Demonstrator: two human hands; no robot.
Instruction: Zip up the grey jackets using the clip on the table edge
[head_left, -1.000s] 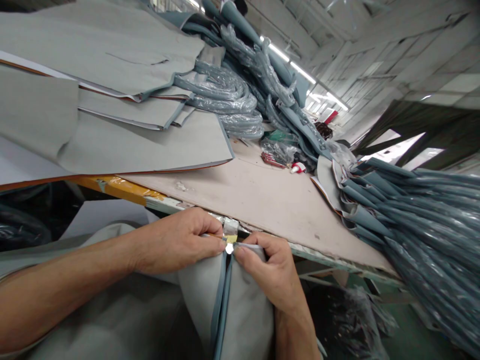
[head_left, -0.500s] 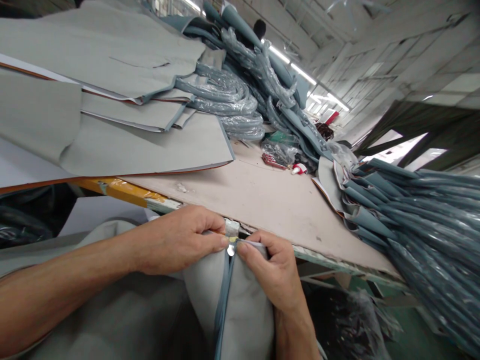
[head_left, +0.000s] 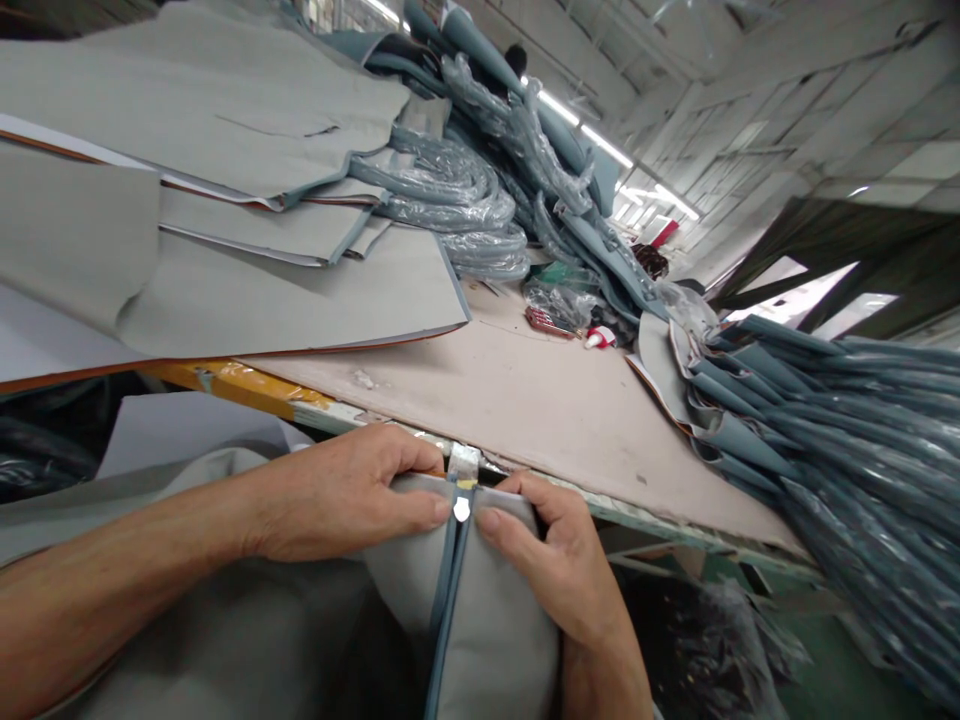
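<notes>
Grey sheet material (head_left: 502, 610) with blue-edged borders hangs at the table's front edge, its two borders meeting in the middle. My left hand (head_left: 352, 495) pinches the top of the material left of the seam, thumb on the near face. On the other side, my right hand (head_left: 551, 530) grips the top edge between thumb and bent fingers. Between the hands, a small shiny metal piece (head_left: 462, 509) sits on the blue borders, just below a silvery clip-like piece (head_left: 463, 462) at the table edge. The fingertips behind the material are hidden.
Large grey sheets (head_left: 300, 290) lie on the table (head_left: 480, 390) at left. Plastic-wrapped blue-grey bundles (head_left: 465, 200) are piled behind. A red-and-white bottle (head_left: 599, 337) lies near a red object (head_left: 550, 322). More long blue-grey pieces (head_left: 840, 420) cover the right side.
Both thumbs have moved slightly apart from the seam, uncovering more of the blue borders and the shiny metal piece. My right hand has shifted a little right and down.
</notes>
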